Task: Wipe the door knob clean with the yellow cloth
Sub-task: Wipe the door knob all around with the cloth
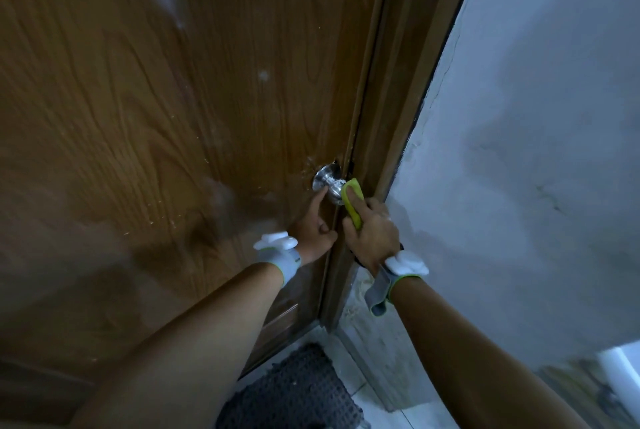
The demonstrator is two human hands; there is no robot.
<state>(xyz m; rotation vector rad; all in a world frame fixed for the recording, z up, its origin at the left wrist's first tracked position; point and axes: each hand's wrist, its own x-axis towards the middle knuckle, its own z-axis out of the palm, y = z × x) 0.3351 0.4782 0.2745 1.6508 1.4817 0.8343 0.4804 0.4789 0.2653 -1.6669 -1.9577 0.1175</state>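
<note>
- Right hand (372, 234): grip closed on the yellow cloth (354, 201), pressing it against the knob's right side.
- Left hand (313, 227): grip loosely curled, holding nothing; index fingertip touches the door knob (329, 184).
- Knob sits near the door (156, 117) edge, just beside the frame (398, 99).
- Wall (519, 151) is close on the right.

yellow cloth (354, 204) hides the door knob (331, 185) front; door mat (294, 390) cut off below.

The door knob (329, 184) sits at the door's (156, 117) right edge, beside the frame (391, 99). The wall (536, 151) lies right; the mat (294, 390) below.
</note>
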